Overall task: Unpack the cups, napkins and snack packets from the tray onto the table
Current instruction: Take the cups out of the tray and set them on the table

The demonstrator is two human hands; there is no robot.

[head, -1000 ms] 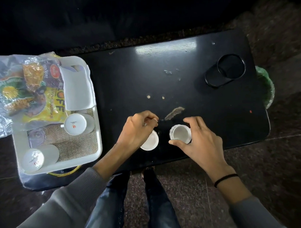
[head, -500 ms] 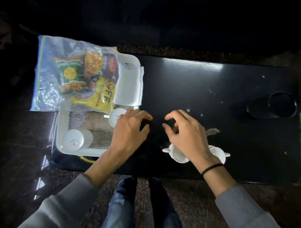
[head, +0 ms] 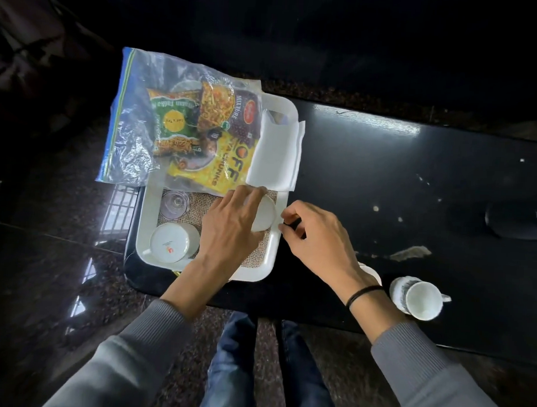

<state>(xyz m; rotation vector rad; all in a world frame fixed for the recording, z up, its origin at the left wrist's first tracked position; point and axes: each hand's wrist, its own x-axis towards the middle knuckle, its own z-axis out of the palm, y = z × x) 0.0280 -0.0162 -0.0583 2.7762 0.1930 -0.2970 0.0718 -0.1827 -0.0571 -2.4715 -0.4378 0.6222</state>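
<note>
A white tray [head: 271, 258] sits on the left end of the black table [head: 384, 164]. In it lie a clear zip bag of snack packets [head: 202, 131], folded white napkins [head: 276, 155], a clear glass [head: 174, 201] and two upside-down white cups. One cup [head: 170, 242] stands at the tray's front left. My left hand [head: 233, 220] lies over the other cup [head: 265, 215], fingers stretched across its base. My right hand [head: 314, 238] hovers at the tray's right rim, loosely curled and holding nothing. Two cups stand on the table: one [head: 417, 300] at the front edge, one [head: 371, 272] mostly hidden behind my right wrist.
A black round object [head: 516, 221] lies at the table's far right. Crumbs and a pale smear [head: 411, 253] mark the tabletop. The zip bag overhangs the tray's left side. My legs [head: 240, 369] are below the table's front edge.
Both hands have left the two cups on the table and moved left to the tray. My left hand now rests on an upside-down cup there.
</note>
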